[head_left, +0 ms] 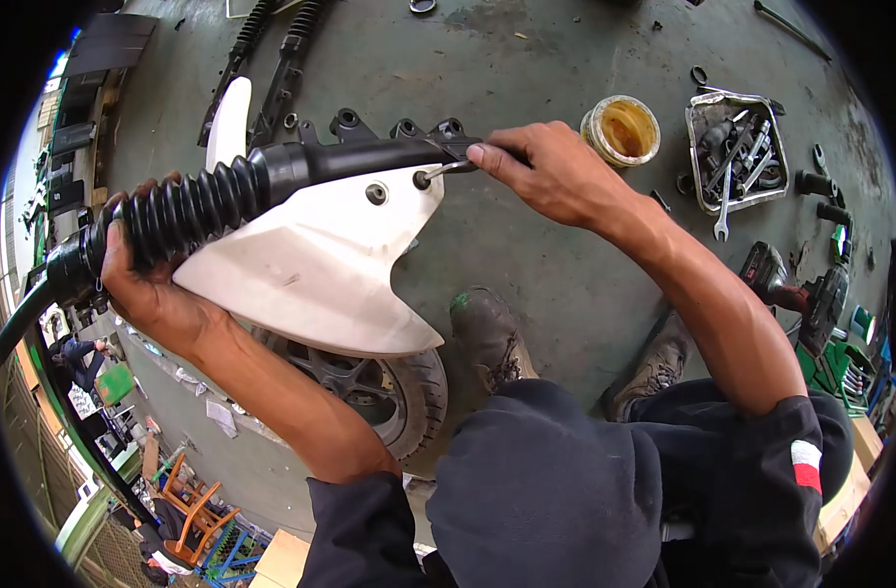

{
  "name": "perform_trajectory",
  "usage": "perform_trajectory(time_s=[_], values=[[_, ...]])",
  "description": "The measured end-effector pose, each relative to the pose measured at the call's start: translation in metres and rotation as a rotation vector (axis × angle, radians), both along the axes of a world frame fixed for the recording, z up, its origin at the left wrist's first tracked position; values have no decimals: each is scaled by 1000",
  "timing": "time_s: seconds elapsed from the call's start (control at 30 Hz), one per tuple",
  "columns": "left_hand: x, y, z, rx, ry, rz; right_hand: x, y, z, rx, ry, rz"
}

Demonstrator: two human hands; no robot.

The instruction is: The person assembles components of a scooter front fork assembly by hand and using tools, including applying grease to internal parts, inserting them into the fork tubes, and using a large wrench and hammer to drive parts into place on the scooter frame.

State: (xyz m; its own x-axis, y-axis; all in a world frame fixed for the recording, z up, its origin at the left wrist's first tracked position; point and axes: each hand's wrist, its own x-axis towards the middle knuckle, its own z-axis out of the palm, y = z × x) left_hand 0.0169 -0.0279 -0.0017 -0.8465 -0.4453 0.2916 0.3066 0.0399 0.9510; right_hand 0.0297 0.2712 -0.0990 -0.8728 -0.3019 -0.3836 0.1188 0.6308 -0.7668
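Fender [311, 265], smooth white, tapers pointedly. Left hand [139, 279] clasps ribbed black bellows [195, 208]; right hand [546, 174] pinches slim metal tool [449, 170].

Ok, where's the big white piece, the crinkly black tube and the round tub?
White piece [301, 274]: head view, middle of its broad lower face.
Black tube [209, 203]: head view, on its ridges.
Tub [591, 135]: head view, left side of its rim.

1. One view: left head-worn fisheye camera, looking steeply down from above.
2. The flat grey-green floor [556, 265] lies farther off, beneath the pointed, smooth white panel [301, 265] nearer the lens.
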Motion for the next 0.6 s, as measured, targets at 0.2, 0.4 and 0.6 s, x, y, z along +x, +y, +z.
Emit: perform_trajectory(time_s=[0.2,0.4,0.6], values=[[-8,-1,-1,6,-13,-3,7,8,6,-46,-136,132],[-9,1,-1,-2,-19,-47,-1,-13,37,-659,-288,193],[-12,6,1,-42,-29,-95,-5,-2,-19,-346,218,-94]])
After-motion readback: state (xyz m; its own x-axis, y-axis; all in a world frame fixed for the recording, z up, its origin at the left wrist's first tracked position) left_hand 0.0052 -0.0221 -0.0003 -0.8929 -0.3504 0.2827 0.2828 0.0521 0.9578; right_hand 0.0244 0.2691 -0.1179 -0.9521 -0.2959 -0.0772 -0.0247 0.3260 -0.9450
